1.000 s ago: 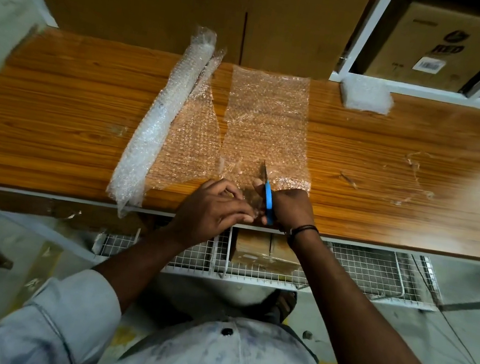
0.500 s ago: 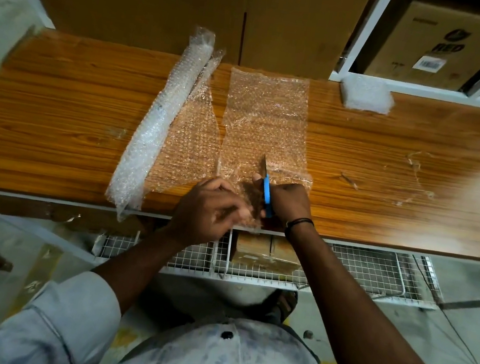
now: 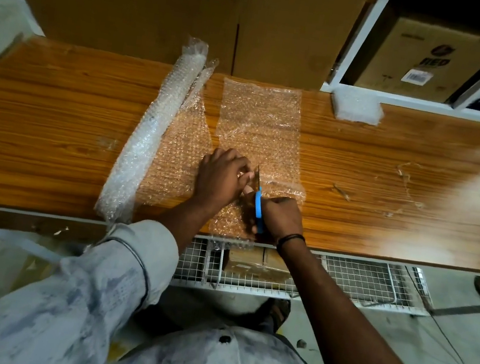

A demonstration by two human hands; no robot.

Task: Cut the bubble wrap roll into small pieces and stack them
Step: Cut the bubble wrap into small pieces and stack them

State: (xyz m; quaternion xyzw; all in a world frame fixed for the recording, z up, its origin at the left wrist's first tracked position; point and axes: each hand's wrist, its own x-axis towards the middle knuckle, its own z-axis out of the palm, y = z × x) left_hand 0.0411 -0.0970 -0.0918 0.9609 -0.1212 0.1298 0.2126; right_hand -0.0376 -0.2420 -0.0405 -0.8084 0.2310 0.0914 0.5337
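Head view: the right hand (image 3: 281, 219) has its grip closed round the blue scissors (image 3: 257, 204), with the blades in the bubble wrap sheet (image 3: 260, 122) on the bench (image 3: 54, 123). The left hand (image 3: 221, 176) holds the sheet down; pinching or only pressing, I cannot tell. Its fingertips (image 3: 245, 174), just beside the blade, may get nicked.

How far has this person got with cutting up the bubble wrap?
Some is done: a small stack of cut pieces sits at the back of the table. In hand: the right hand works blue scissors through a strip that the left hand steadies. A thick roll is left to cut.
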